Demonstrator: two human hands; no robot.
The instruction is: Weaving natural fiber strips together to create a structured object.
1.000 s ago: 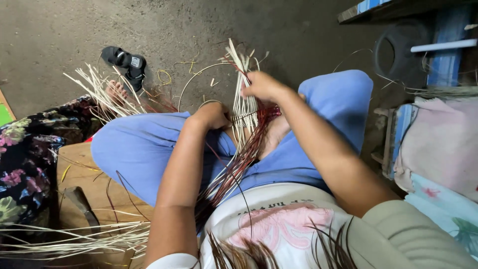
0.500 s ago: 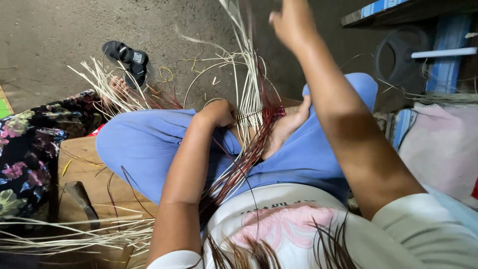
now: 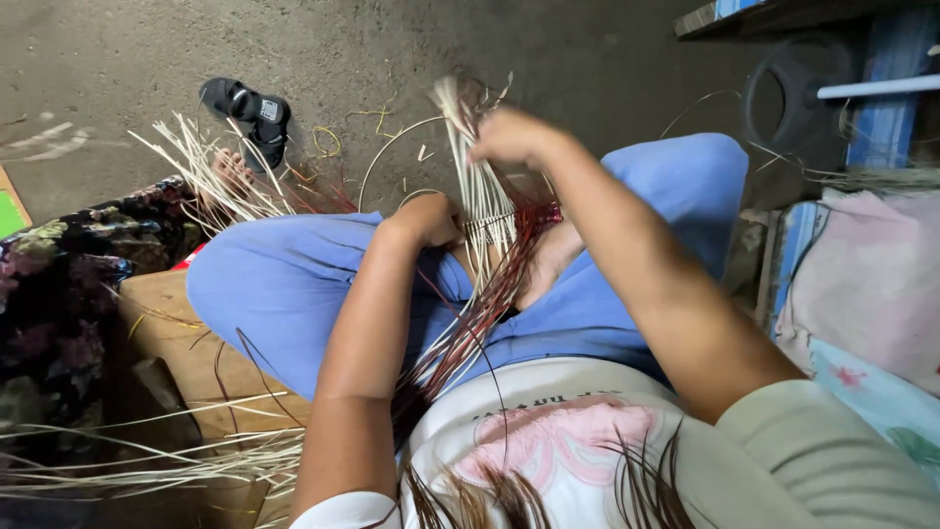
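Observation:
I sit cross-legged in blue trousers with a piece of weaving of pale and dark red strips upright in my lap. My left hand grips the woven part at its left side. Above it my right hand pinches the pale strips near their free ends. Long red and pale strands trail from the weaving down over my shirt.
A black sandal lies on the concrete floor ahead. Loose pale strips fan out at the left beside another person's foot and flowered cloth. More strips cross a cardboard sheet. Pink cloth sits at the right.
My right hand rose high, drawing a strip up, and has come back down to the top of the pale strips. My left hand has stayed on the weaving.

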